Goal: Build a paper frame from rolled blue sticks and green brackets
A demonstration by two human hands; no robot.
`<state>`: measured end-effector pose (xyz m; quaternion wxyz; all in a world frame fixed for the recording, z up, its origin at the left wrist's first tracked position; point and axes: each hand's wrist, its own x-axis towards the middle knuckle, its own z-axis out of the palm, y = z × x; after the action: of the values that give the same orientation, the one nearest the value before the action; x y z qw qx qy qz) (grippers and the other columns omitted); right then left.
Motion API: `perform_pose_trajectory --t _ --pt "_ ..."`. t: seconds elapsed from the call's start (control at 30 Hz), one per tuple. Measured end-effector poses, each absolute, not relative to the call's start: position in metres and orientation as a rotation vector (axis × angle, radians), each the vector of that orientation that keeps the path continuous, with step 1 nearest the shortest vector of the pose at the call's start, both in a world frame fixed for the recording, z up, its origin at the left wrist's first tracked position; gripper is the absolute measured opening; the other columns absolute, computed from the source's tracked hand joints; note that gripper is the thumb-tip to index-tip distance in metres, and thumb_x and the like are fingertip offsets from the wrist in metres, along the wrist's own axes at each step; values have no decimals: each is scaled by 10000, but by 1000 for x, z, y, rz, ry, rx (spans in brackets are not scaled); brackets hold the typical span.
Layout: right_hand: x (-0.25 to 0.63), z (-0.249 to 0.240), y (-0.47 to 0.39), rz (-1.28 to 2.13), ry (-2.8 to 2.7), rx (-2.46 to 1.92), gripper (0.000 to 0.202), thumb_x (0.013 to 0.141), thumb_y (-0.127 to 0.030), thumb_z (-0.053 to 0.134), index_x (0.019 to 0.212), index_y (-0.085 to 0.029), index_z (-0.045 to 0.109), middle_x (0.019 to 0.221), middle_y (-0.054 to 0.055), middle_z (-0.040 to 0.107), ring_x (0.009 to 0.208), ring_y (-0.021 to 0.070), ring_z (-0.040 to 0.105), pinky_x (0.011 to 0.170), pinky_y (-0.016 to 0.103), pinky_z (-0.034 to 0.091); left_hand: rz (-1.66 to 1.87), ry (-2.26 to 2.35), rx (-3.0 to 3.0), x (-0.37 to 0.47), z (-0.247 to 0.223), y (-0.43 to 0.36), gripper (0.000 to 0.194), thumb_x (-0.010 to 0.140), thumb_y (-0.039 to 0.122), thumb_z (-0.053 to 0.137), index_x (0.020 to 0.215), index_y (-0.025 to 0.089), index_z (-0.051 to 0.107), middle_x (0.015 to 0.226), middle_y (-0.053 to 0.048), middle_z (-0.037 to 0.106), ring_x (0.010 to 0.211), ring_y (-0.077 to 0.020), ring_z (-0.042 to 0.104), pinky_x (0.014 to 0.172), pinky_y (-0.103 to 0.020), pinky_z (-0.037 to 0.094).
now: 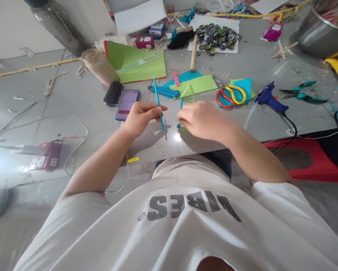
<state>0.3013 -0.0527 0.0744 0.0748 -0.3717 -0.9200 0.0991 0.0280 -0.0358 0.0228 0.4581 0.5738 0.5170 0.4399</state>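
My left hand [145,116] pinches a thin blue paper stick [158,101], tilted over the near table edge. To its right my right hand [201,120] is closed, fingertips pointing left and down. A second narrow blue strip [181,102] shows above and below those fingers, which seem to grip it. The fingers partly hide some green bits beneath them. Just beyond the hands lie a blue box cutter [165,91], a green paper strip [200,85] and a small pink tool [176,79]. A phone [127,104] lies left of my left hand.
Red-and-yellow scissors [233,96], a blue glue gun [271,98] and pliers [304,92] lie to the right. Farther back are a wooden-handled hammer [194,54], a heap of bottle caps [216,37], green paper [140,64] and a metal pot [321,32].
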Motion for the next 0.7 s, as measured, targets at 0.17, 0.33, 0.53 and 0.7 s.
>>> perform_pose_trajectory --t 0.17,0.33,0.53,0.7 --pt "274 67 -99 199 -2952 -917 391 1170 28 525 1244 -144 868 1099 128 833 907 248 619 855 398 340 1063 1304 1217 35 29 -42 106 867 249 923 836 153 888 852 -71 859 673 -139 725 681 -271 645" --pt "269 49 -109 251 -2928 -813 406 1245 -23 469 1274 -136 858 1105 126 822 921 253 634 881 395 380 894 1287 1145 43 28 -45 158 847 224 966 764 167 844 764 -60 824 637 -145 749 617 -238 555" --pt "269 40 -118 290 -2890 -792 434 1230 7 428 1274 -133 837 1130 131 801 939 255 643 865 392 405 678 1293 1194 43 24 -48 264 819 247 1008 671 174 803 625 -50 743 547 -122 670 527 -218 449" --pt "265 43 -125 416 -2814 -833 400 1205 31 455 1208 -151 811 1086 101 774 872 229 591 825 385 391 668 1317 1209 33 20 -53 249 803 289 1043 720 193 828 726 -89 825 597 -181 760 490 -241 448"
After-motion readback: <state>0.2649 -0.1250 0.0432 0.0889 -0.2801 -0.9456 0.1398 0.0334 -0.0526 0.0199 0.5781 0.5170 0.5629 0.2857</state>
